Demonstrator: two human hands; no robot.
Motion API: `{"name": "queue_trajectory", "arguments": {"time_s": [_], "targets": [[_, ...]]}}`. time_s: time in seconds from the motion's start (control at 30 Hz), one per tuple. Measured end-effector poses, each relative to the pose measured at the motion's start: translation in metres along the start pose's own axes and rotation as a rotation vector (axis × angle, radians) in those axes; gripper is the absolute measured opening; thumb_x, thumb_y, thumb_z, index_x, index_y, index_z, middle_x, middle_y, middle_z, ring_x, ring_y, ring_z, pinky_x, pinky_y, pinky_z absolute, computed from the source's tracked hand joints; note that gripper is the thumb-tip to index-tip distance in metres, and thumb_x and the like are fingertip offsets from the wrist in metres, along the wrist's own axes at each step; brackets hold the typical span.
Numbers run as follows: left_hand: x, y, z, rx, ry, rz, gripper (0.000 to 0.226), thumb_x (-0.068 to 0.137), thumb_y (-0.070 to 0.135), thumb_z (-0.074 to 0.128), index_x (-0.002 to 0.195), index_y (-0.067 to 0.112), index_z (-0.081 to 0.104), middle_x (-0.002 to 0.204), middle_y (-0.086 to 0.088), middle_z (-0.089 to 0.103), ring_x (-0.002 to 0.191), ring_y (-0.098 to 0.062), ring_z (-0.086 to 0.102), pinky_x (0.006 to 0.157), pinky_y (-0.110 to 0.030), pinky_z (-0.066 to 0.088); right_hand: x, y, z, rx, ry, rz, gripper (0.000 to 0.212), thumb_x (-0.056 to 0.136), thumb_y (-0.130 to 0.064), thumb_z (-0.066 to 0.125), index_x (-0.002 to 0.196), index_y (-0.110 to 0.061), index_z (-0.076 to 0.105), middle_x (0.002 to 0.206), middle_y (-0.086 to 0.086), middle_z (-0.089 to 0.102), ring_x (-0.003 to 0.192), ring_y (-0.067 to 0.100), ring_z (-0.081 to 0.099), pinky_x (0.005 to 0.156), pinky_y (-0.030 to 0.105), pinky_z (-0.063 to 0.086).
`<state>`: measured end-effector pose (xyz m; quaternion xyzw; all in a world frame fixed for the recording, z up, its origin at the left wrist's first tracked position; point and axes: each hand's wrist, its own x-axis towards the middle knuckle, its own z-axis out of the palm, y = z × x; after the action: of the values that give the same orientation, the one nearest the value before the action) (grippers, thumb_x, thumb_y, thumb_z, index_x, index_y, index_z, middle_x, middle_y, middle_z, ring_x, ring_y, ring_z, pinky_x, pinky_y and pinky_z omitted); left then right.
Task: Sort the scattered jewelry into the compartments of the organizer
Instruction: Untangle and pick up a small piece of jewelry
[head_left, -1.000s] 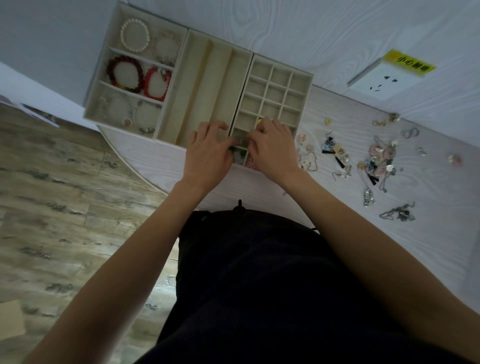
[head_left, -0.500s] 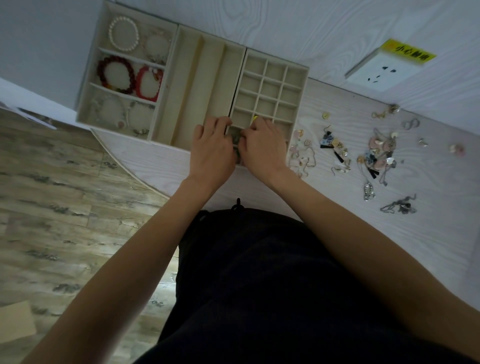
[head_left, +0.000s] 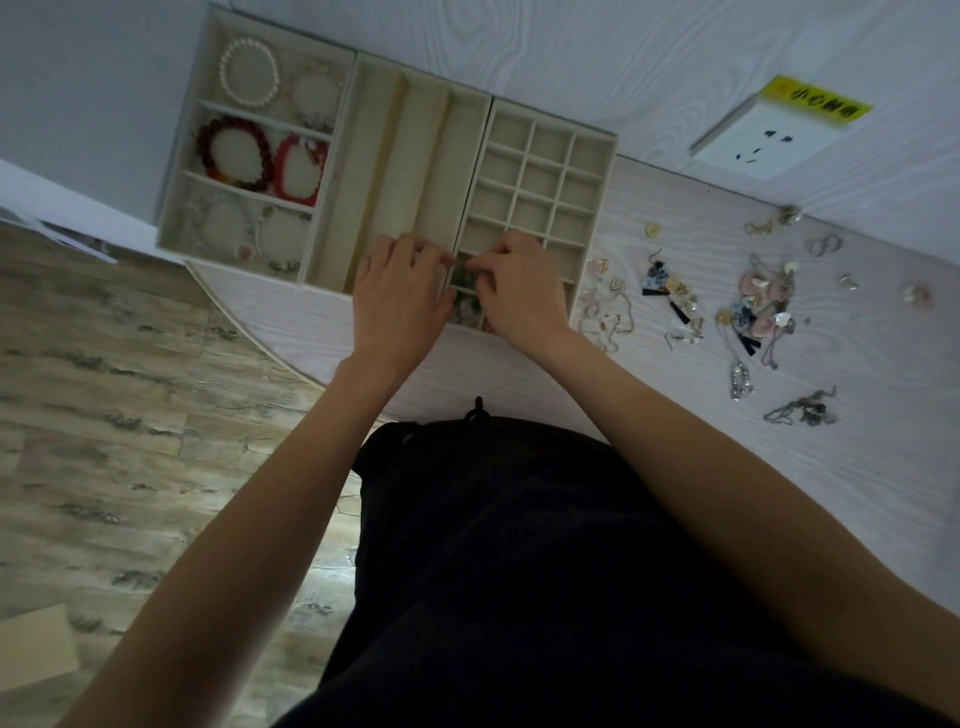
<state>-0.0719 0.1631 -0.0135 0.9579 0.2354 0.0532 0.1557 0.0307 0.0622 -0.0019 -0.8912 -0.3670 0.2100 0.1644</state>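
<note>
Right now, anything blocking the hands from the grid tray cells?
Nothing visible. Left hand and right hand meet directly over the grid tray near-left cells, fingertips pinching a small, indistinct piece.

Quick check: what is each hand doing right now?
Left hand: fingertips pinched, grip contents too small to tell.
Right hand: pinching a small greenish jewelry piece.

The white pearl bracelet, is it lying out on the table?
No, the white pearl bracelet lies inside a compartment of the beige organizer tray.
</note>
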Motion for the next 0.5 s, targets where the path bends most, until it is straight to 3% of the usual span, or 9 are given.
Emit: {"name": "queue_trajectory", "arguments": {"time_s": [0.1, 0.3, 0.5], "targets": [[0.001, 0.002, -0.003, -0.051, -0.027, -0.037, 0.030, 0.079, 0.022, 0.069, 0.107, 0.013, 0.064, 0.101, -0.008, 0.066, 0.098, -0.031, 0.054, 0.078, -0.035, 0.036, -0.003, 0.003, 0.002, -0.105, 0.009, 0.012, 0.030, 0.092, -0.017, 0.047, 0.115, -0.014, 0.066, 0.103, 0.008, 0.055, 0.100, 0.023, 0.049, 0.080, 0.025, 0.030], [0.004, -0.001, -0.002, -0.132, -0.063, -0.073, 0.038, 0.081, 0.024, 0.068, 0.118, 0.016, 0.061, 0.105, -0.003, 0.067, 0.101, -0.027, 0.052, 0.081, -0.029, 0.031, -0.001, 0.000, 0.000, -0.067, -0.058, -0.023, 0.030, 0.091, -0.014, 0.048, 0.115, -0.016, 0.066, 0.104, 0.009, 0.053, 0.101, 0.025, 0.047, 0.081, 0.029, 0.032], [0.016, -0.002, -0.006, -0.057, -0.171, 0.005, 0.050, 0.078, 0.024, 0.068, 0.127, 0.021, 0.056, 0.103, -0.007, 0.065, 0.098, -0.029, 0.052, 0.080, -0.035, 0.034, -0.001, 0.001, 0.002, -0.092, -0.047, -0.009, 0.030, 0.092, -0.015, 0.047, 0.116, -0.016, 0.066, 0.103, 0.009, 0.052, 0.098, 0.025, 0.047, 0.076, 0.027, 0.031]]}}
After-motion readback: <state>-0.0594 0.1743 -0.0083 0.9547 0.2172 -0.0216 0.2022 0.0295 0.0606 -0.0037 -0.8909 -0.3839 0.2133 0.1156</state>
